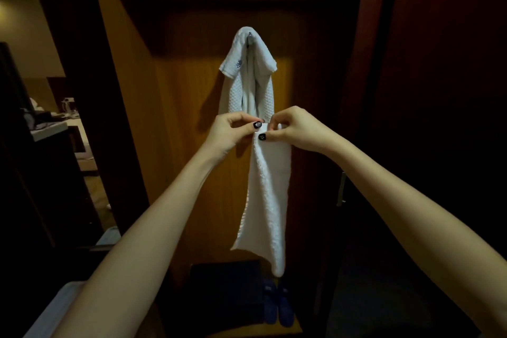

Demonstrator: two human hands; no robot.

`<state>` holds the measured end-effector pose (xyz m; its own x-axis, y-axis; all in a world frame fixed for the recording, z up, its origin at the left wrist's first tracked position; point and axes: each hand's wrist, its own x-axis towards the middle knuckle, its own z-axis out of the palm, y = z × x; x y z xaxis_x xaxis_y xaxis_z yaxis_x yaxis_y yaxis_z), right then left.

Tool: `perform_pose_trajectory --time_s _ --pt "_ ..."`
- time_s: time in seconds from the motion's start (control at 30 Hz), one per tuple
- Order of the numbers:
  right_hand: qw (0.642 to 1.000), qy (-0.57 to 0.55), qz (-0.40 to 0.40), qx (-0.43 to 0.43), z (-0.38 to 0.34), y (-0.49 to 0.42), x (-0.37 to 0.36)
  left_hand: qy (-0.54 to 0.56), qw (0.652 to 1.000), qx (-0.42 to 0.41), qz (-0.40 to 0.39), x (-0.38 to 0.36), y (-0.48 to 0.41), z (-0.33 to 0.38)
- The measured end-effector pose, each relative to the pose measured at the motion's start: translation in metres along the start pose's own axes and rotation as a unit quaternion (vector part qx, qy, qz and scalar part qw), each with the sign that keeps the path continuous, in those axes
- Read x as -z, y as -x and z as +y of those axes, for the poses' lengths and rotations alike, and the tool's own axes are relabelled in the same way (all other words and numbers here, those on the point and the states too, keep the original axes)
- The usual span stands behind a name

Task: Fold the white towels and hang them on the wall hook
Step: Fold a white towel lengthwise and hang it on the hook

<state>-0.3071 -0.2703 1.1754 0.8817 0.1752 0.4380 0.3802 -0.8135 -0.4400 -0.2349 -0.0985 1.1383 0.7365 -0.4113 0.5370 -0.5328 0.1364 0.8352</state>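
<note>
Two bare forearms reaching forward; left hand (233,129) and right hand (290,129) both pinched shut on the top edge of a narrow folded towel (267,200), held high so its length drops straight and the fold stays even, probably ready for lifting to the wall hook (250,34). Two white towels counted: one in hand, one hanging towel (247,77) already draped over that single hook on the wooden panel (175,118). One pair of blue slippers (277,304) below
</note>
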Motion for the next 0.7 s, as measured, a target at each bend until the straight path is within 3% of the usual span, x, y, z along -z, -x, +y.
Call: perform_pose_trajectory --time_s 0.3,0.47,0.7 --pt "0.995 -0.044 0.083 0.019 0.002 0.003 -0.003 0.027 0.999 -0.015 -0.009 0.001 0.005 0.005" --pt "0.99 -0.067 0.127 0.014 0.0 -0.001 -0.006 -0.016 0.999 -0.026 -0.009 -0.008 0.006 0.007" --pt "0.984 -0.152 0.096 -0.009 0.012 0.007 -0.004 -0.026 0.996 -0.047 0.071 -0.011 0.003 0.0"
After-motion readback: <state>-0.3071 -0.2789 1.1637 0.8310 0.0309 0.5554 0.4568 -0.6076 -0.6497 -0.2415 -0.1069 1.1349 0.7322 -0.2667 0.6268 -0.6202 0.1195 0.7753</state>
